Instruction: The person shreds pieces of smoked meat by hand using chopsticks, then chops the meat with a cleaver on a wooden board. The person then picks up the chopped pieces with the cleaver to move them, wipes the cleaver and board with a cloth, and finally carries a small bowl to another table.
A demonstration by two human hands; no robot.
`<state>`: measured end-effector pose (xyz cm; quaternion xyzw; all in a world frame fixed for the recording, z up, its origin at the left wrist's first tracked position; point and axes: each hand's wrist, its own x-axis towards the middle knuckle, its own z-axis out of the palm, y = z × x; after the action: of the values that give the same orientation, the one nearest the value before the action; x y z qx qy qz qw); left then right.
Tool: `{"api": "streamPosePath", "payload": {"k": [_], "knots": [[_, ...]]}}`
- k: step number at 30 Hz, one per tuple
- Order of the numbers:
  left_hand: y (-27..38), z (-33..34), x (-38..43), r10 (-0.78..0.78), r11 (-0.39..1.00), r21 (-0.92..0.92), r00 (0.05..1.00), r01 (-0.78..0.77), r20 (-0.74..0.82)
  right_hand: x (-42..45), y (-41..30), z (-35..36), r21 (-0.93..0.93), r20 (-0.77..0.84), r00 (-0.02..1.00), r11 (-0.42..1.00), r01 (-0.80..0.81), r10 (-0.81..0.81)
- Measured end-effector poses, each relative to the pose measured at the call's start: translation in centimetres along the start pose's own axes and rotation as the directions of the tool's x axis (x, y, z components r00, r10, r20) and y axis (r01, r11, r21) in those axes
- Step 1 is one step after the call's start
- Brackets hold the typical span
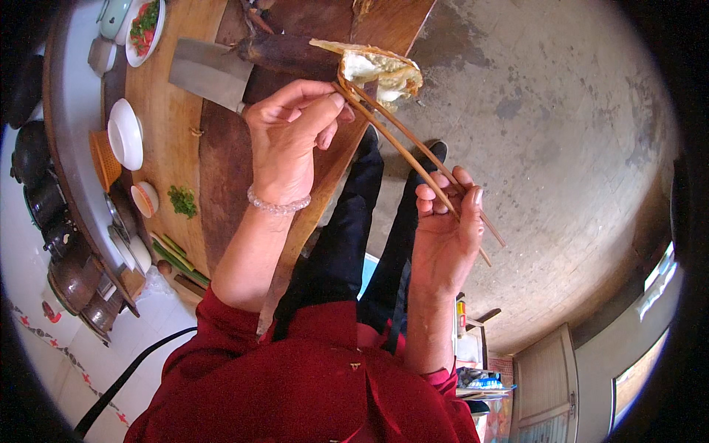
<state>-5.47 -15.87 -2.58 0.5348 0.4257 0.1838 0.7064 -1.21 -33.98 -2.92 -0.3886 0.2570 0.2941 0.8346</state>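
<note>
My right hand (448, 221) holds a pair of wooden chopsticks (410, 152), their far tips up at a piece of split, browned food with a pale, soft inside (379, 72). My left hand (296, 127), with a beaded bracelet on its wrist, pinches the near edge of that food with thumb and fingers beside the chopstick tips. The food is held up in front of me, beyond the edge of the wooden counter. A wide cleaver blade (210, 72) lies on the wood left of my left hand, its handle hidden. A dark, long piece (293, 53) lies behind the hand.
On the wooden counter (221, 160) are chopped greens (182, 200), green stalks (180, 257), a white bowl (125, 134), a small bowl (144, 199) and a plate of red and green pieces (145, 33). Dark pots (47, 205) line the far left. Concrete floor (532, 144) lies at right.
</note>
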Motion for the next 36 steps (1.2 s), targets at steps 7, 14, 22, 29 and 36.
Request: {"api": "streamPosePath", "payload": {"k": [7,14,22,29,36], "knots": [[-0.3,-0.4,0.1,-0.020,0.998,-0.060,1.000,0.020,-0.002,1.0,-0.1,-0.4,0.029,0.043,0.999,1.000,0.000,-0.001],[-0.3,-1.5,0.5,-0.059,0.986,-0.153,0.998,0.063,0.034,2.1,-0.1,0.0,-0.033,0.040,0.997,0.997,0.072,-0.071],[0.5,-2.8,0.9,-0.069,0.992,-0.104,0.997,0.073,0.037,3.5,-0.4,0.7,-0.203,0.050,0.978,0.957,0.208,-0.202],[1.4,-3.7,1.1,-0.036,0.999,0.033,0.998,0.035,0.042,2.8,-0.6,0.6,-0.297,0.035,0.945,0.900,0.320,-0.325],[1.9,-4.6,1.2,0.003,0.991,0.130,0.995,-0.016,0.101,1.2,-1.9,0.5,-0.435,0.033,0.936,0.838,0.329,-0.350]]}}
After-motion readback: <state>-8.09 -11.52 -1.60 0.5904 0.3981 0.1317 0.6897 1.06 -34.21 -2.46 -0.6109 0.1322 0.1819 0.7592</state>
